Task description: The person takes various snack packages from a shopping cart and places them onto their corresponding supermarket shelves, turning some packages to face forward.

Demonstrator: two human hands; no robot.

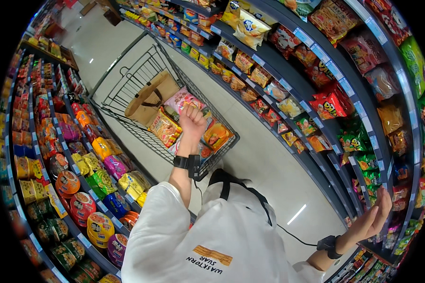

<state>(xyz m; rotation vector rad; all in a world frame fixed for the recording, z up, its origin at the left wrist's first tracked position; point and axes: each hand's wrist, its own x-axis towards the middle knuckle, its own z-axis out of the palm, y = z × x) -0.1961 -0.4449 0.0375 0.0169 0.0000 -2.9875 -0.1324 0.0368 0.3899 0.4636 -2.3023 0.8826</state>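
My left hand is closed in a fist over the shopping cart; whether anything is inside its fingers is hidden. Beyond the knuckles a pink snack bag lies in the cart. A yellow and red food package rests to the left of the wrist, and an orange food package to the right. At the cart's far side stands a brown bag with dark handles. My right hand is raised beside the right-hand shelves, fingers stretched out, holding nothing.
Shelves of snack bags line the right side of the aisle. Instant noodle cups and colourful packets fill the left shelves. Pale floor runs between them. Cables trail from the black bands on both wrists.
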